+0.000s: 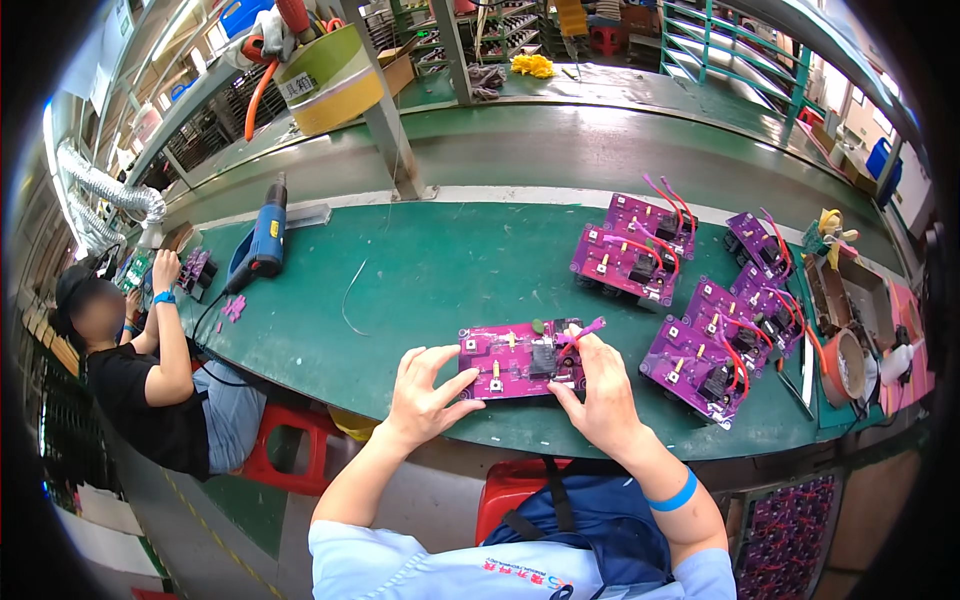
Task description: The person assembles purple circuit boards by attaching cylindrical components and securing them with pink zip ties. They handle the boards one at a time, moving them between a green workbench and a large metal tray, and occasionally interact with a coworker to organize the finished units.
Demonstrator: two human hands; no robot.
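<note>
A purple circuit board (pixel 511 372) is held level between my two hands near the front edge of the green table. My left hand (pixel 424 396) grips its left end between thumb and fingers. Around the right end, beside a black block component and short red wires, closes my right hand (pixel 606 398). Whether the board touches the tabletop I cannot tell. To the right stand several similar purple boards with red wires, among them a back pair (pixel 622 262) and a front group (pixel 690 368).
A blue heat gun (pixel 268 238) lies at the left, its cord trailing forward. Small pink pieces (pixel 233 308) lie nearby. A roll of tape (pixel 843 366) and a metal tray (pixel 850 300) sit far right. A co-worker (pixel 150 370) sits at the left. A metal post (pixel 392 140) rises behind the table.
</note>
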